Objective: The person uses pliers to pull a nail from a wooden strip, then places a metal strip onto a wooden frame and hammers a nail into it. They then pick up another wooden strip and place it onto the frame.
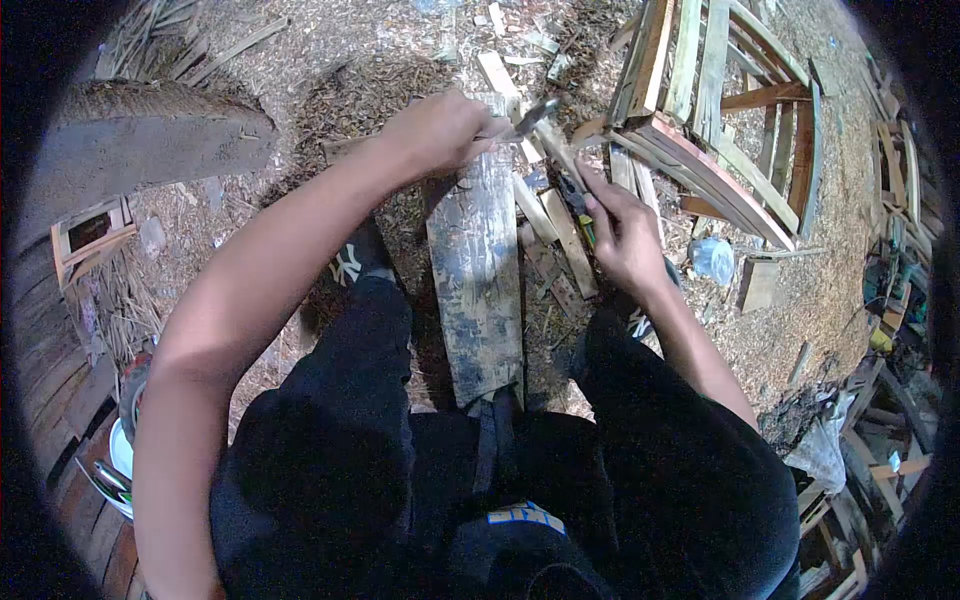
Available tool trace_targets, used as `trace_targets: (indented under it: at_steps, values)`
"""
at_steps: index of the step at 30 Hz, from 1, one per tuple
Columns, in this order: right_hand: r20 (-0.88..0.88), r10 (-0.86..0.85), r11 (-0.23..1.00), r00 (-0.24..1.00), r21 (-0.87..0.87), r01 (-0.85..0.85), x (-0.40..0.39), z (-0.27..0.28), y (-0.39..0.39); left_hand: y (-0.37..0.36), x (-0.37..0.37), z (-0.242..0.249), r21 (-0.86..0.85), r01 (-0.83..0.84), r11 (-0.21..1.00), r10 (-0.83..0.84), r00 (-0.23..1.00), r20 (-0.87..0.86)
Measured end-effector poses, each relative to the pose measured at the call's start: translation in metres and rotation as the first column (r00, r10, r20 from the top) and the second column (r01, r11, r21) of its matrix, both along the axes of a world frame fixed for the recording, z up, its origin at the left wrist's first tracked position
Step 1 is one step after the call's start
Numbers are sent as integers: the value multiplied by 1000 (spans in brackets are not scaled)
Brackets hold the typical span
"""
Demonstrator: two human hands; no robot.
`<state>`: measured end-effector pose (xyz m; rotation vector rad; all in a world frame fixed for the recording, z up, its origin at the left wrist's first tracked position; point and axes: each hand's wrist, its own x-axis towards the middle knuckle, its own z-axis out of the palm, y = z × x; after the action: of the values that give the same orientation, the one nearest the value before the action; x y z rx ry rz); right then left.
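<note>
My right hand (625, 230) is closed around the wooden handle of a hammer (560, 150). The hammer's dark metal head points toward my left hand (445, 130), close to its fingertips. Those fingers are pressed together over the far end of a long, worn wooden plank (475, 270); what they pinch is hidden or too small to name. The plank runs from between my legs away from me, its surface scuffed with dark and pale patches. Wood strips (568, 240) lie to the right of it, below my right hand.
A slatted wooden crate (715, 120) stands tilted at the upper right. A thick beam (165, 140) lies at the upper left. Wood chips cover the ground (340, 110). A clear plastic bag (712, 259) and a small wood block (759, 285) are on the right, near piled scrap wood (895, 300).
</note>
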<state>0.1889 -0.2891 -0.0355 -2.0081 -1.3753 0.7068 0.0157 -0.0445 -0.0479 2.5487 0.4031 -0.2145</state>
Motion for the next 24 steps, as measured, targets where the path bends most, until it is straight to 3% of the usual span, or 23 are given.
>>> trace_targets:
  at_steps: [2,7,11,14,16,19,24]
  values:
    - [42,42,999,998,20,-43,0,0,-1,0,0,0,0,24,1000,-24,1000,3]
    - [-96,-74,996,993,-66,68,-5,17,3,-2,0,4,-3,-4,1000,4,999,-32]
    - [-92,-7,998,996,-67,1,-6,4,-1,0,3,4,-27,-45,999,41,993,-111]
    - [-94,-75,997,993,-33,72,-9,-2,-3,1,1,-1,28,-34,999,37,989,-141]
    - [-185,-146,984,972,-128,123,-6,1,-1,0,-3,-9,38,-28,999,29,999,-36]
    - [-157,-159,981,975,-135,138,-6,2,-1,0,-7,-13,-27,-24,999,26,997,73]
    - [-187,-143,987,972,-105,125,-7,-5,-5,-4,-11,-10,-7,-44,999,45,999,17]
